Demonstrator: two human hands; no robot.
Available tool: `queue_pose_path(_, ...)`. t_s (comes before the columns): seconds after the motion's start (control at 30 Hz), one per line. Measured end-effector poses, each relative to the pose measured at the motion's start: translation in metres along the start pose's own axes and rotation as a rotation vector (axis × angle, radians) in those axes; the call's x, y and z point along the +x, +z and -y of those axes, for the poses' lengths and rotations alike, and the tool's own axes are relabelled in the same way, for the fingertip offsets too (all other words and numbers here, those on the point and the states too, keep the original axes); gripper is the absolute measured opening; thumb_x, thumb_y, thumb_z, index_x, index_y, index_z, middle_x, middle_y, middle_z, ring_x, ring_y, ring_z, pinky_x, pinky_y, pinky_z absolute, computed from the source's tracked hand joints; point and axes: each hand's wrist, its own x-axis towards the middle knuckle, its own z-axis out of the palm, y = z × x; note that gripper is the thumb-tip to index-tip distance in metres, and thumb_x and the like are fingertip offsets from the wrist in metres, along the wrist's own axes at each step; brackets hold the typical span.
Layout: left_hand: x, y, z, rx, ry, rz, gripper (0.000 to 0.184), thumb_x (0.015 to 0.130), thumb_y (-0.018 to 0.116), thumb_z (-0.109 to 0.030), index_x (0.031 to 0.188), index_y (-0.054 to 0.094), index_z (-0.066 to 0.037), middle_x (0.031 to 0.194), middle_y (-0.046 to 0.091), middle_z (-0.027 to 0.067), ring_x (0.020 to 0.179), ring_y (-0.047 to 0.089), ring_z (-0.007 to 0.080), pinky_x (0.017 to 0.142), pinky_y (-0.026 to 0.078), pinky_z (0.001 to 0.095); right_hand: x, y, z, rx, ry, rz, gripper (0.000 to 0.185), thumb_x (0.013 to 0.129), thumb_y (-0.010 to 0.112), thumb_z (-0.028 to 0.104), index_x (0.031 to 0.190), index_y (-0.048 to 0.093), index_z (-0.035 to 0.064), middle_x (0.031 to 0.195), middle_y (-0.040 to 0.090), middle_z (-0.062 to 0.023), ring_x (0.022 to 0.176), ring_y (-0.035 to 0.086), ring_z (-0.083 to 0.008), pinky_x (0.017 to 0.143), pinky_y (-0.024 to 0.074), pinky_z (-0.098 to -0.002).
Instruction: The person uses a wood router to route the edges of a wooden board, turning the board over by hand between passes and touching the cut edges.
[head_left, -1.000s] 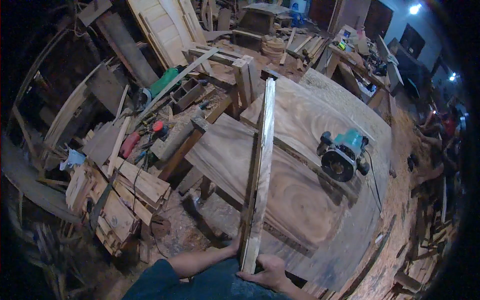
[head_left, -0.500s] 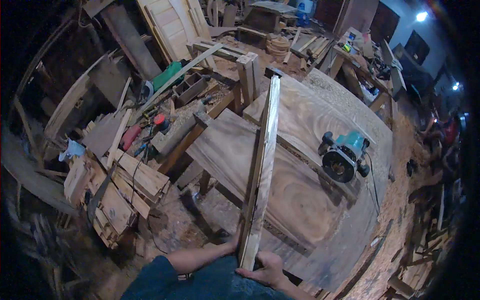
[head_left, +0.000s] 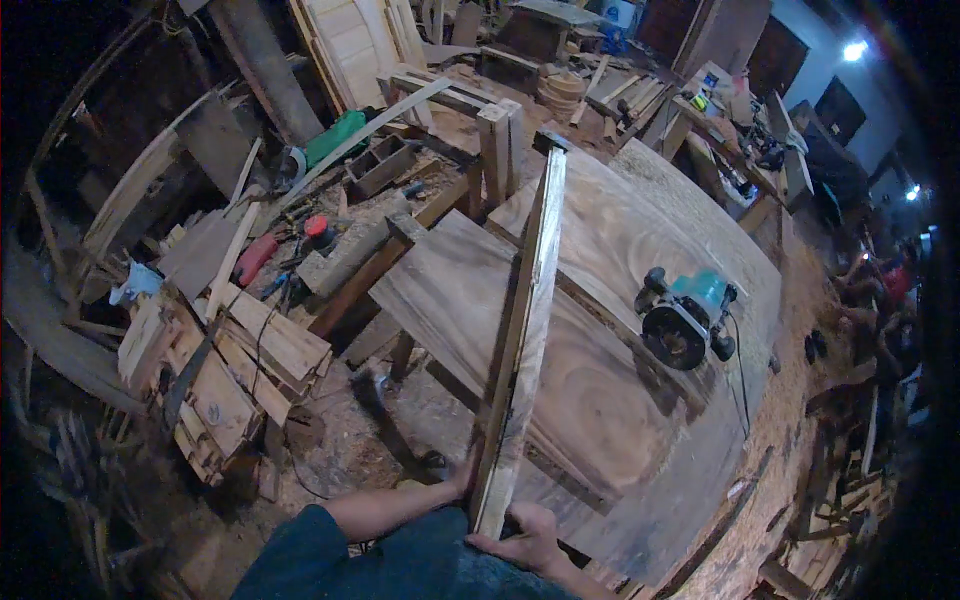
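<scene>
Head view: apparently steadying the beam [head_left: 525, 370], slanted near to far over the boards [head_left: 610, 410]. Grasped at its near end by the right hand [head_left: 525, 536]; cannot tell the grip of the left hand [head_left: 466, 480], half hidden. Next, probably needs even control, clear of the router [head_left: 690, 318]; more room toward the near right edge of the desk [head_left: 700, 475].

Two hands [head_left: 527, 535], one long timber [head_left: 532, 330], two grained boards [head_left: 600, 405] and one teal router [head_left: 692, 312] are seen.
</scene>
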Motion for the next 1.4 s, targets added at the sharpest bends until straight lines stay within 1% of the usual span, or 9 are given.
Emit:
queue_pose_path(0.2, 0.001, -0.002, -0.001, -0.002, -0.002, 0.011, 0.068, 0.097, 0.033, -0.064, 0.116, 0.059, -0.004, 0.094, 0.065, 0.0099, 0.081, 0.064, 0.0235, 0.075, 0.056, 0.0399, -0.005, 0.003, -0.010, -0.024, -0.001, 0.012, 0.043, 0.063, 0.090, 0.044, 0.082, 0.074, 0.0083, 0.068, 0.066, -0.0112, 0.057, 0.064, -0.0249, 0.055, 0.0499, -0.0336)
queue_pose_path(0.3, -0.001, -0.003, -0.002, -0.002, -0.003, 0.015, 0.067, 0.098, 0.032, -0.063, 0.117, 0.059, -0.004, 0.095, 0.065, 0.0098, 0.081, 0.064, 0.0231, 0.076, 0.056, 0.0395, -0.004, 0.003, -0.008, -0.027, 0.001, 0.002, 0.041, 0.063, 0.091, 0.043, 0.079, 0.074, 0.0087, 0.065, 0.064, -0.0105, 0.055, 0.063, -0.0230, 0.053, 0.0487, -0.0329)
queue_pose_path(0.4, -0.002, -0.003, -0.003, -0.003, -0.006, 0.016, 0.067, 0.099, 0.031, -0.063, 0.118, 0.059, -0.005, 0.095, 0.065, 0.0096, 0.082, 0.064, 0.0227, 0.076, 0.056, 0.0391, -0.006, 0.009, -0.016, 0.053, 0.011, -0.017, 0.049, 0.063, 0.088, 0.053, 0.069, 0.068, 0.0087, 0.061, 0.060, -0.0097, 0.054, 0.061, -0.0261, 0.052, 0.0481, -0.0370)
queue_pose_path(0.7, -0.002, -0.002, -0.004, -0.018, 0.016, 0.033, 0.067, 0.101, 0.029, -0.061, 0.121, 0.058, -0.005, 0.097, 0.065, 0.0092, 0.083, 0.065, 0.0217, 0.076, 0.056, 0.0380, 0.004, -0.003, 0.001, 0.106, 0.016, -0.004, 0.042, 0.064, 0.089, 0.047, 0.071, 0.070, 0.0104, 0.063, 0.062, -0.0086, 0.055, 0.062, -0.0251, 0.053, 0.0494, -0.0358)
queue_pose_path(0.8, -0.002, -0.001, -0.004, -0.025, 0.025, 0.042, 0.067, 0.102, 0.028, -0.060, 0.122, 0.058, -0.005, 0.097, 0.066, 0.0091, 0.083, 0.065, 0.0213, 0.076, 0.056, 0.0377, 0.003, 0.000, -0.005, 0.127, -0.011, -0.011, 0.040, 0.063, 0.092, 0.042, 0.076, 0.073, 0.0083, 0.063, 0.062, -0.0099, 0.051, 0.059, -0.0198, 0.050, 0.0454, -0.0313)
queue_pose_path(1.1, 0.000, -0.002, -0.003, -0.178, 0.018, 0.152, 0.066, 0.104, 0.026, -0.058, 0.123, 0.058, -0.005, 0.098, 0.066, 0.0086, 0.083, 0.065, 0.0203, 0.076, 0.057, 0.0365, 0.003, -0.001, -0.004, 0.089, -0.018, -0.012, 0.040, 0.063, 0.091, 0.040, 0.081, 0.074, 0.0085, 0.068, 0.065, -0.0100, 0.058, 0.064, -0.0208, 0.054, 0.0477, -0.0316)
queue_pose_path(1.2, 0.000, 0.000, -0.002, -0.089, 0.015, 0.024, 0.065, 0.104, 0.026, -0.058, 0.121, 0.059, -0.005, 0.097, 0.066, 0.0080, 0.082, 0.065, 0.0200, 0.074, 0.057, 0.0351, 0.001, 0.001, -0.007, 0.124, 0.012, 0.019, 0.038, 0.064, 0.092, 0.038, 0.081, 0.074, 0.0084, 0.069, 0.066, -0.0097, 0.058, 0.064, -0.0197, 0.054, 0.0478, -0.0311)
queue_pose_path(1.3, 0.000, -0.003, -0.002, -0.036, 0.068, 0.072, 0.065, 0.103, 0.027, -0.058, 0.120, 0.060, -0.005, 0.095, 0.066, 0.0078, 0.082, 0.065, 0.0197, 0.073, 0.056, 0.0339, -0.003, 0.007, -0.014, 0.118, 0.023, -0.014, 0.047, 0.063, 0.090, 0.048, 0.068, 0.067, 0.0083, 0.063, 0.062, -0.0097, 0.055, 0.062, -0.0257, 0.053, 0.0498, -0.0364)
queue_pose_path(1.4, 0.000, -0.001, -0.004, -0.017, 0.062, 0.068, 0.065, 0.103, 0.027, -0.059, 0.119, 0.060, -0.005, 0.095, 0.066, 0.0079, 0.081, 0.065, 0.0197, 0.072, 0.056, 0.0339, -0.002, 0.007, -0.012, 0.125, 0.030, -0.027, 0.048, 0.062, 0.090, 0.049, 0.066, 0.065, 0.0080, 0.061, 0.060, -0.0101, 0.053, 0.060, -0.0259, 0.052, 0.0487, -0.0365)
